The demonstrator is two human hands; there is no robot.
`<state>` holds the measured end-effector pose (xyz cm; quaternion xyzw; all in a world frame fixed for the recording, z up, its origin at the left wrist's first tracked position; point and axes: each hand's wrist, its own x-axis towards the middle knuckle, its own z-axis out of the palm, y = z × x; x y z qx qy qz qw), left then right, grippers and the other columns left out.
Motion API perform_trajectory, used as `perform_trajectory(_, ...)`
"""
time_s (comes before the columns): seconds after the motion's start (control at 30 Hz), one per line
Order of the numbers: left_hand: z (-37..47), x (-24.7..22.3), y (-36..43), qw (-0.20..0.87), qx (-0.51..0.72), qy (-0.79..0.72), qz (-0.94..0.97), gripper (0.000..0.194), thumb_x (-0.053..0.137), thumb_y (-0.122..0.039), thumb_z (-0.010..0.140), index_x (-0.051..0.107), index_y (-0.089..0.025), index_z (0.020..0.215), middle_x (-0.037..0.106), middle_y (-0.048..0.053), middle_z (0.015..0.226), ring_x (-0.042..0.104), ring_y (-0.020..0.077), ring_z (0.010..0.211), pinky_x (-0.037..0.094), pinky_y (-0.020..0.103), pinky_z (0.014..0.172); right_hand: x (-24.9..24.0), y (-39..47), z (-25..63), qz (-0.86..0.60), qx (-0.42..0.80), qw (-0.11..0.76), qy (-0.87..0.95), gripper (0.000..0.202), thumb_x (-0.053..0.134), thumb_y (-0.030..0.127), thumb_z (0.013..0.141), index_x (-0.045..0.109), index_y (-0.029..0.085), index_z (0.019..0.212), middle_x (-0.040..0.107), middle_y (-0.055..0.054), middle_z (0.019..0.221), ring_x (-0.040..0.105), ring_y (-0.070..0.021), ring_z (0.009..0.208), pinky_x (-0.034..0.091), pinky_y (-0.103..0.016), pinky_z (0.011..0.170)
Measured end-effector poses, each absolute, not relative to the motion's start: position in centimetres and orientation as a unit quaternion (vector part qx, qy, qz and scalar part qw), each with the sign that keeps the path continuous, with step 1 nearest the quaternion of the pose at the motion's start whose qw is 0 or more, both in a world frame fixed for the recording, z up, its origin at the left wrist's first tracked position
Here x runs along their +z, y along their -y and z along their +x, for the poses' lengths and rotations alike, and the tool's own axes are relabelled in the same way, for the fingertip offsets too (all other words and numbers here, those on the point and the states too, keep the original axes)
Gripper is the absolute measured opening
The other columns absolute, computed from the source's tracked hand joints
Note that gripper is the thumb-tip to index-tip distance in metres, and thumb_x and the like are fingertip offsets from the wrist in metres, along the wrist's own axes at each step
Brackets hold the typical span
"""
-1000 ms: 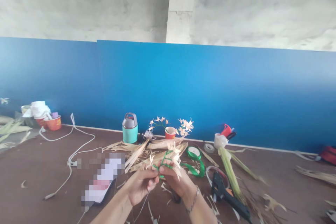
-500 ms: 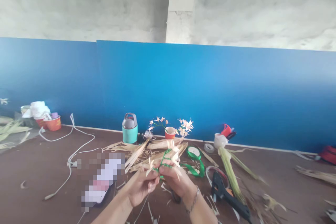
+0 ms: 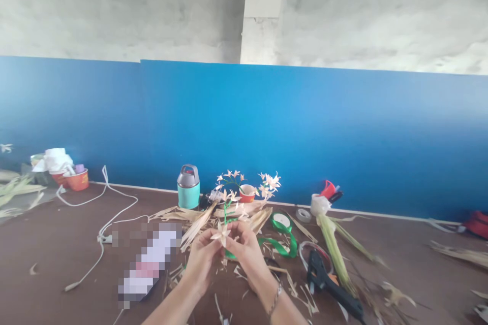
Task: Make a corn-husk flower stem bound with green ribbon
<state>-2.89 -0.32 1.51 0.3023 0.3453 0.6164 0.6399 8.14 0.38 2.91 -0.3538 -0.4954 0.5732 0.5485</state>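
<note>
My left hand (image 3: 203,259) and my right hand (image 3: 246,253) meet above the brown table, fingers closed around a flower stem. A pale husk flower (image 3: 221,234) faces me between the fingertips. Above the fingers rises the green-wrapped stem (image 3: 225,211), with more small pale flowers at its top. Just behind, a red paper cup (image 3: 247,193) stands between two sprays of pale flowers. To the right of my right hand, green ribbon (image 3: 284,250) trails from its spool (image 3: 281,220). The fingertips partly hide the lower stem.
A turquoise thermos (image 3: 188,188) stands by the blue partition (image 3: 290,127). Dry husks (image 3: 200,226) lie behind my hands. At right are a black glue gun (image 3: 333,287), a wire coil and tape roll (image 3: 303,215). A pixelated object (image 3: 150,264) and white cable (image 3: 101,238) lie left.
Both hands have shifted slightly left and turned the stem. Its flowers now stand upright above the fingers, and one flower faces me between the fingertips.
</note>
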Motion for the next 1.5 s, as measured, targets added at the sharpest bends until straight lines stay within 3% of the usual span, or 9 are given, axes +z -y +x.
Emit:
perform_trajectory(0.27, -2.6, 1.7, 0.8, 0.607, 0.637, -0.359, 0.311, 0.026, 0.081, -0.032, 0.055, 0.063, -0.015, 0.061, 0.054, -0.005, 0.044, 0.044, 0.0053, 0.039, 0.035, 0.015, 0.039, 2.6, 0.2, 6.9, -0.341, 0.566, 0.613, 0.434, 0.032, 0.079, 0.04, 0.058, 0.062, 0.016, 0.07, 0.057, 0.003, 0.058, 0.05, -0.0101, 0.049, 0.042, -0.022, 0.046)
perform_trajectory(0.67, -2.8, 2.4, 1.0, 0.561, 0.639, -0.362, 0.382, 0.025, 0.077, -0.036, 0.061, 0.067, -0.014, 0.063, 0.056, -0.002, 0.048, 0.047, 0.0076, 0.045, 0.038, 0.018, 0.045, 1.4, -0.2, 6.9, -0.253, 0.688, 0.594, 0.331, 0.028, 0.078, 0.031, 0.061, 0.068, 0.014, 0.081, 0.058, 0.001, 0.056, 0.049, -0.0111, 0.051, 0.038, -0.023, 0.048)
perform_trajectory(0.87, -3.6, 2.6, 0.7, 0.502, 0.631, -0.413, 0.423, 0.023, 0.071, -0.036, 0.065, 0.066, -0.015, 0.064, 0.058, -0.002, 0.051, 0.05, 0.0105, 0.048, 0.039, 0.02, 0.048, 0.9, -0.9, 7.3, -0.264, 0.705, 0.569, 0.33, 0.039, 0.072, 0.022, 0.062, 0.062, 0.016, 0.099, 0.062, 0.0, 0.07, 0.053, -0.0132, 0.06, 0.042, -0.026, 0.059)
perform_trajectory(0.97, -4.8, 2.8, -0.2, 0.454, 0.6, -0.465, 0.466, 0.021, 0.069, -0.035, 0.065, 0.063, -0.016, 0.058, 0.054, -0.003, 0.044, 0.047, 0.0106, 0.044, 0.035, 0.02, 0.046, 0.5, -1.5, 8.1, -0.36, 0.594, 0.629, 0.35, 0.041, 0.061, 0.018, 0.063, 0.058, 0.019, 0.104, 0.06, -0.002, 0.081, 0.054, -0.016, 0.068, 0.043, -0.028, 0.063)
perform_trajectory(1.07, -5.8, 2.7, -1.2, 0.447, 0.552, -0.497, 0.499, 0.018, 0.068, -0.032, 0.064, 0.062, -0.016, 0.056, 0.053, -0.003, 0.041, 0.048, 0.0118, 0.041, 0.035, 0.021, 0.044, 0.7, -1.8, 9.4, -0.459, 0.356, 0.694, 0.425, 0.036, 0.052, 0.018, 0.071, 0.055, 0.022, 0.107, 0.057, -0.006, 0.098, 0.054, -0.0213, 0.088, 0.044, -0.034, 0.075)
perform_trajectory(1.13, -6.2, 2.5, -1.7, 0.459, 0.502, -0.51, 0.526, 0.017, 0.069, -0.029, 0.062, 0.062, -0.016, 0.053, 0.055, -0.002, 0.041, 0.047, 0.0115, 0.038, 0.032, 0.022, 0.042, 1.4, -1.7, 10.3, -0.462, 0.18, 0.668, 0.555, 0.036, 0.05, 0.016, 0.075, 0.057, 0.023, 0.11, 0.054, -0.009, 0.108, 0.05, -0.0246, 0.102, 0.041, -0.04, 0.086)
perform_trajectory(1.23, -6.5, 2.5, -1.8, 0.497, 0.441, -0.504, 0.552, 0.014, 0.07, -0.027, 0.059, 0.063, -0.016, 0.053, 0.061, 0.001, 0.045, 0.046, 0.011, 0.036, 0.029, 0.022, 0.039, 2.9, -1.7, 11.6, -0.413, -0.004, 0.556, 0.721, 0.037, 0.045, 0.009, 0.079, 0.063, 0.026, 0.106, 0.054, -0.009, 0.115, 0.048, -0.0252, 0.106, 0.038, -0.044, 0.09)
perform_trajectory(1.33, -6.8, 2.8, -1.4, 0.539, 0.408, -0.483, 0.556, 0.012, 0.071, -0.024, 0.058, 0.064, -0.016, 0.054, 0.063, 0.002, 0.048, 0.045, 0.0101, 0.036, 0.028, 0.021, 0.038, 4.1, -1.7, 12.5, -0.386, -0.056, 0.458, 0.799, 0.041, 0.043, 0.003, 0.079, 0.066, 0.027, 0.103, 0.058, -0.007, 0.115, 0.049, -0.0236, 0.105, 0.039, -0.041, 0.088)
perform_trajectory(1.5, -7.0, 3.1, -1.2, 0.571, 0.396, -0.471, 0.544, 0.011, 0.069, -0.021, 0.058, 0.063, -0.016, 0.052, 0.061, 0.001, 0.045, 0.042, 0.0077, 0.035, 0.025, 0.02, 0.037, 4.8, -1.7, 12.9, -0.388, -0.059, 0.39, 0.833, 0.022, 0.055, 0.009, 0.078, 0.069, 0.025, 0.084, 0.066, -0.004, 0.103, 0.05, -0.0232, 0.101, 0.037, -0.038, 0.085)
